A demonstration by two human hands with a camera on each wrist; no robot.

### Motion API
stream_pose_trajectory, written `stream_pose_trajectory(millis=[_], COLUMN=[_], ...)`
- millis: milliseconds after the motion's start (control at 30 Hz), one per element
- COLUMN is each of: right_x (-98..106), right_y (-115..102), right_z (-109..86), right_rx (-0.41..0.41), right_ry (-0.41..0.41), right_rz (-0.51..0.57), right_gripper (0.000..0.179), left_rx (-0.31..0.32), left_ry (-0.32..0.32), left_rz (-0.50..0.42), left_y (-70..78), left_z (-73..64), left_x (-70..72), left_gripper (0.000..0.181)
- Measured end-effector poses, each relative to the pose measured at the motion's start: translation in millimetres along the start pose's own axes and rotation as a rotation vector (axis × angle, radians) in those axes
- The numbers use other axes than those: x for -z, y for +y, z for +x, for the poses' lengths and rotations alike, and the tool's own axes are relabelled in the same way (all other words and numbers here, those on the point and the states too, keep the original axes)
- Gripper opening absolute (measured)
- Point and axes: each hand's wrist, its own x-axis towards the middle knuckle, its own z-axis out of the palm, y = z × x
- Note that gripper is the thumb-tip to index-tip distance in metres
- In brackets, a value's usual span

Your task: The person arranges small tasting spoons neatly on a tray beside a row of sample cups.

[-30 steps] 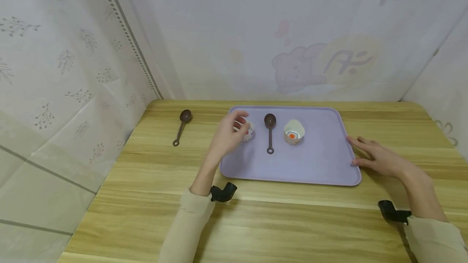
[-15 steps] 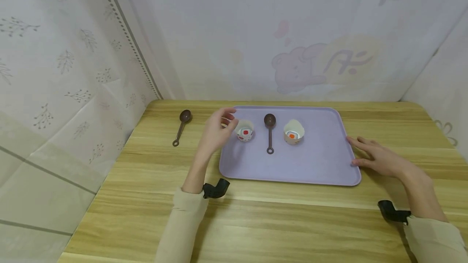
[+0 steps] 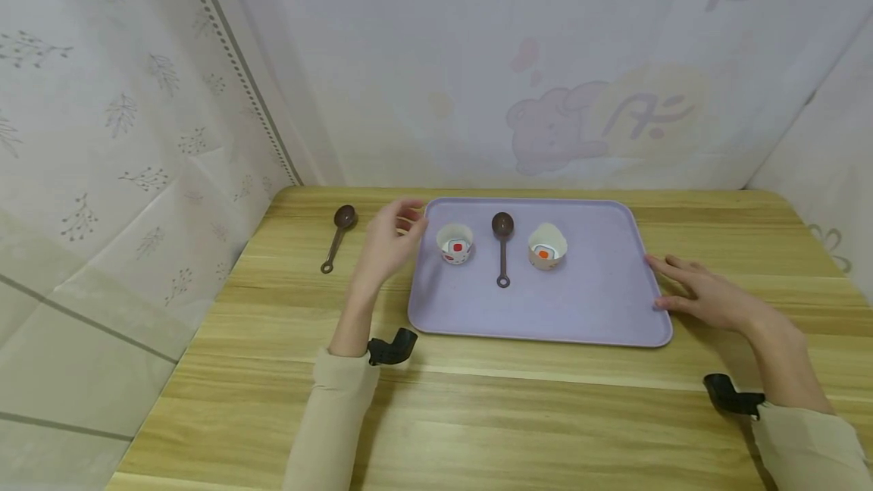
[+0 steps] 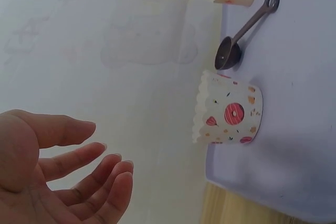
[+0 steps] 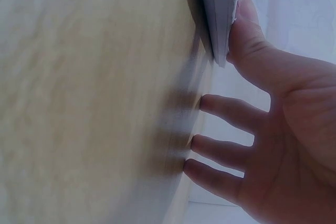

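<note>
A lilac tray (image 3: 593, 301) lies on the wooden table. On it, from left to right, stand a white paper baking cup (image 3: 455, 254) printed with doughnuts, a brown measuring spoon (image 3: 502, 227) and a beige paper baking cup (image 3: 547, 259). Inside the white cup is a red mark, inside the beige one an orange mark. My left hand (image 3: 389, 245), fingers loosely bent and holding nothing, hovers by the tray's left rim; the left wrist view shows it apart from the white cup. My right hand (image 3: 712, 294) touches the tray's right rim with thumb and forefinger, its other fingertips reaching down to the table.
A second brown measuring spoon (image 3: 345, 218) lies on the table (image 3: 273, 339), left of the tray and beyond my left hand. Printed white cloth (image 3: 409, 82) hangs behind the table and along its sides.
My left hand has drawn back leftward from over the white baking cup to beside the tray's left rim, uncovering the cup. My right hand has stayed at the right rim.
</note>
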Motion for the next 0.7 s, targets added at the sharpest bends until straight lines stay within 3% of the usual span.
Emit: stream_pose_trajectory(millis=[700], right_x=[-1], right_y=[1], right_z=[0.7], right_rx=[0.006], right_ry=[0.000], right_rz=[0.010], right_gripper=[0.083], left_rx=[0.033], left_ry=[0.077], left_rz=[0.067], left_y=[-24.3], left_z=[3.8], left_x=[21.3], left_gripper=[0.033])
